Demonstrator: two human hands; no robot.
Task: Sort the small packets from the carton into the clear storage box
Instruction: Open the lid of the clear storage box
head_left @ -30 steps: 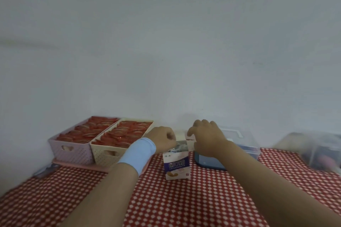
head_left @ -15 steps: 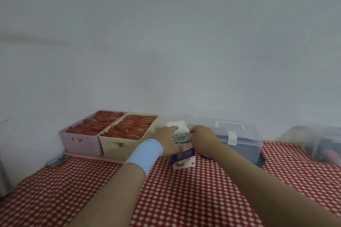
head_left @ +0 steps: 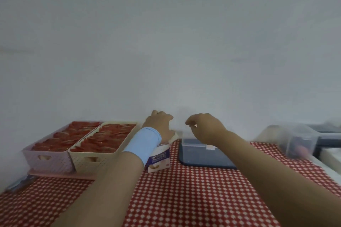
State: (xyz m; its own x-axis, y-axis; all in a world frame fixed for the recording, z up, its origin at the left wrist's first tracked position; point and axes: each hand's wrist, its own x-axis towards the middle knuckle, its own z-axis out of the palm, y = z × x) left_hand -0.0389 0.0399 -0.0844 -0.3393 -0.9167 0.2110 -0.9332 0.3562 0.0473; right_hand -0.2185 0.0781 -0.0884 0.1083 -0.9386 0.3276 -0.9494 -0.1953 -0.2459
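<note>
Task pieces: we record one carton, white and purple, standing upright on its short end near the middle of the table, top flap open. Just to its right, with a strip of cloth between, is the clear storage box, dark blue at the base, its long axis running left to right. Hands: apart. The left hand, pale blue wristband below it, sits at the carton's open top with fingers curled away from us — whether they grip a packet we cannot tell. The right hand hovers above the box's far left corner, fingers loosely curled; we see nothing in them, but blur forbids certainty. We judge the right hand nearer the box and the left nearer the carton, so any transfer runs left to right. Surface: red-and-white checked cloth. Also present: two baskets of red sachets on a pink tray at left, a blurred clear container at right, and a plain white wall behind.
</note>
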